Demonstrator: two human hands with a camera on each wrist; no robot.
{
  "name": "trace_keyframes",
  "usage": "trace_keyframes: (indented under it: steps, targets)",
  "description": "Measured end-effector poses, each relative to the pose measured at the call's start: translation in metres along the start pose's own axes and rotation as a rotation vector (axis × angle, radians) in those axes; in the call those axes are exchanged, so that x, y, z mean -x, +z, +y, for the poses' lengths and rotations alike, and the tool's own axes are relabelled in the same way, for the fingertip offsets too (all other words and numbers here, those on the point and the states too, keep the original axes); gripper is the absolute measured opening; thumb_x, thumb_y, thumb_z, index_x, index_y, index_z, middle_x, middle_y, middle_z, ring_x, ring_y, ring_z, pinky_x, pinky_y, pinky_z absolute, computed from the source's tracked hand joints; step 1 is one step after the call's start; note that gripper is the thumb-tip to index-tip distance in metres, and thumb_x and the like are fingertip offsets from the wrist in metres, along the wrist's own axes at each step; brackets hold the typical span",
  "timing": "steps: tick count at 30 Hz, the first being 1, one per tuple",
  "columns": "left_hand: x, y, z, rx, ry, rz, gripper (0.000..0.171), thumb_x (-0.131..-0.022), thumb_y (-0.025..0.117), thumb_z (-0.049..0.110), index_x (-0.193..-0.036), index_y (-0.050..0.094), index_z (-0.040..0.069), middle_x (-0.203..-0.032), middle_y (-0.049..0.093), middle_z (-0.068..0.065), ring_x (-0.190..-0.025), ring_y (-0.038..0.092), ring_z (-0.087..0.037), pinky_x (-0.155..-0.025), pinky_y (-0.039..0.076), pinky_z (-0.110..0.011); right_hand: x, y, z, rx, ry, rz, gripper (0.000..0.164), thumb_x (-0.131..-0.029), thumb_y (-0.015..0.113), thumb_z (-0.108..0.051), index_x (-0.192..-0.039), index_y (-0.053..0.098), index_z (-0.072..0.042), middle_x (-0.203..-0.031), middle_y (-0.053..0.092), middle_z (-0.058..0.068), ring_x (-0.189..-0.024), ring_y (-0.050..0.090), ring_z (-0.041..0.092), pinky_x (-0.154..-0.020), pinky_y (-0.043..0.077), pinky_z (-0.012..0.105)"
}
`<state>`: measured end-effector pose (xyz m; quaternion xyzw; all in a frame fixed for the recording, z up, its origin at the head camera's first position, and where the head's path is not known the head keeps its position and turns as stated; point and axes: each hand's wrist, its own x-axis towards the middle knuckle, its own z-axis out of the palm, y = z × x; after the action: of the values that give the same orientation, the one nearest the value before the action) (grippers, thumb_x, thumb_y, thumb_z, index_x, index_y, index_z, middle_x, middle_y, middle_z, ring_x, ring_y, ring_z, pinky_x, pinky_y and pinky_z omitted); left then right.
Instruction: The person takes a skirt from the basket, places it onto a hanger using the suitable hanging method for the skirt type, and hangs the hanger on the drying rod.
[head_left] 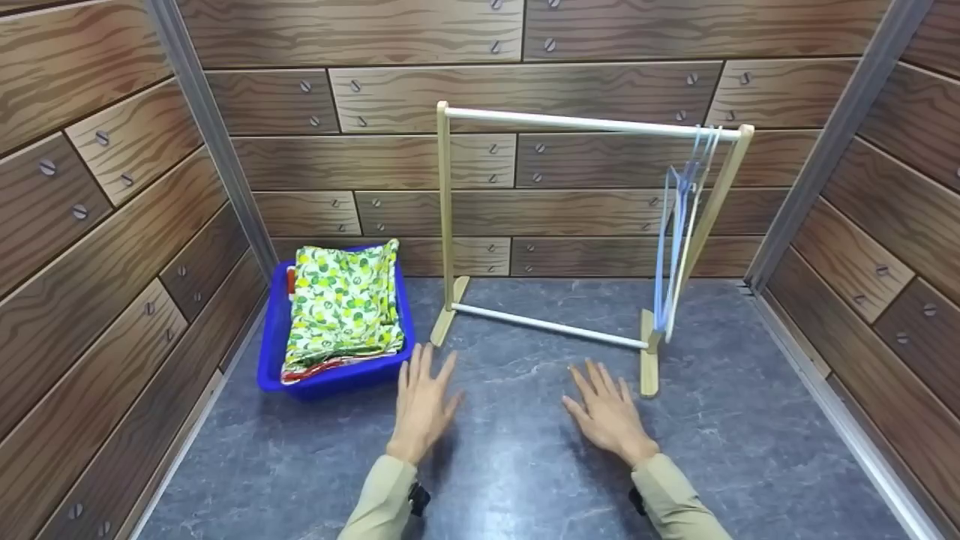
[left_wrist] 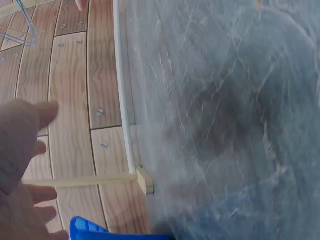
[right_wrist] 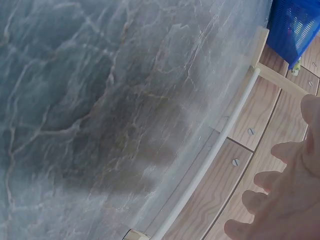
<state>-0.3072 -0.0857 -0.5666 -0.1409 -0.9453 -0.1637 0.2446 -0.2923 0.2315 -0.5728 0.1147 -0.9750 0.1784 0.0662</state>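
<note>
My left hand (head_left: 424, 409) is held palm down over the grey marbled surface with its fingers spread, just right of a blue basket (head_left: 274, 341). Folded cloth (head_left: 345, 300) with a green and yellow fruit pattern lies on top in that basket, and some red fabric shows beneath it. My right hand (head_left: 609, 414), also spread and holding nothing, is nearest to the right foot (head_left: 649, 375) of a small wooden clothes rack (head_left: 445, 202). Several blue and white hangers (head_left: 679, 225) hang bunched at the right end of the rack's white top rail (head_left: 570, 121).
Wood-patterned walls (head_left: 600, 90) enclose the surface at the back and both sides. A white lower rail (head_left: 551, 325) joins the rack's feet. Metal strips (head_left: 847, 427) run along the side edges.
</note>
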Motion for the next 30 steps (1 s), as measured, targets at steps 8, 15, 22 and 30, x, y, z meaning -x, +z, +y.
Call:
trace_keyframes:
  steps: [8, 15, 22, 30]
  targets:
    - [-0.016, -0.011, -0.029, -0.018, -0.160, 0.232, 0.058, -0.083, 0.077, 0.018, -0.136, 0.055, 0.007, -0.144, 0.044, -0.029, -0.143, 0.029, -0.045, -0.116, 0.018, -0.063, 0.002, -0.002, 0.001, -0.042, 0.001, -0.009, 0.059, -0.102, 0.046, -0.041, -0.151, 0.037, -0.010, -0.158, 0.026, 0.024, -0.147, 0.019, 0.044, -0.116, 0.013, 0.064]
    - [-0.015, -0.021, -0.059, 0.005, -0.321, 0.114, 0.053, -0.091, 0.066, 0.031, -0.135, 0.055, 0.005, -0.140, 0.048, -0.028, -0.140, 0.034, -0.044, -0.117, 0.014, -0.061, 0.007, -0.002, 0.002, -0.048, 0.001, -0.015, 0.058, -0.102, 0.046, -0.040, -0.149, 0.040, -0.007, -0.157, 0.027, 0.026, -0.147, 0.020, 0.044, -0.116, 0.015, 0.064]
    - [-0.023, -0.034, -0.071, 0.071, -0.352, 0.158, 0.040, -0.086, 0.060, 0.015, -0.124, 0.062, 0.001, -0.122, 0.061, -0.024, -0.119, 0.052, -0.043, -0.107, 0.030, -0.056, 0.011, -0.002, 0.005, -0.046, 0.006, -0.012, 0.056, -0.102, 0.047, -0.039, -0.148, 0.043, -0.007, -0.156, 0.029, 0.027, -0.146, 0.022, 0.045, -0.116, 0.016, 0.064]
    - [-0.027, -0.046, -0.080, 0.043, -0.498, 0.137, 0.030, -0.087, 0.061, 0.016, -0.111, 0.070, 0.001, -0.122, 0.058, -0.027, -0.127, 0.039, -0.048, -0.105, 0.021, -0.064, 0.019, -0.004, 0.009, -0.049, 0.030, -0.011, 0.054, -0.101, 0.049, -0.039, -0.146, 0.046, -0.008, -0.155, 0.031, 0.027, -0.146, 0.022, 0.045, -0.116, 0.017, 0.064]
